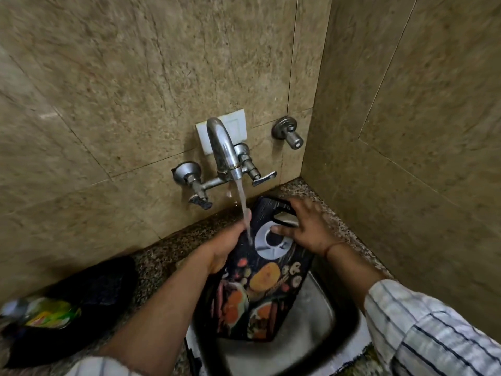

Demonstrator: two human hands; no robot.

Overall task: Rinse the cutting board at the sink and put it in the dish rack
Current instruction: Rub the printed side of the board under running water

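Rinsing dark food-printed rectangular cutting board (pixel 267 278) under chrome wall tap (pixel 225 147), I saw right hand (pixel 306 226) fingers clamped round its handle, left hand (pixel 230 246) fingers hidden behind its edge, grip untellable. My judgement: wet board could slip into steel sink (pixel 320 316).

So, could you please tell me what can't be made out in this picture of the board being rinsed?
- Dish rack: nowhere in the head view.
- Left hand: fingers hidden behind the cutting board.
- Sink: drain hidden by the board; near rim cut off by the bottom edge.
- Green packet at left: too blurred to read.
- Right hand: grips the board's top.
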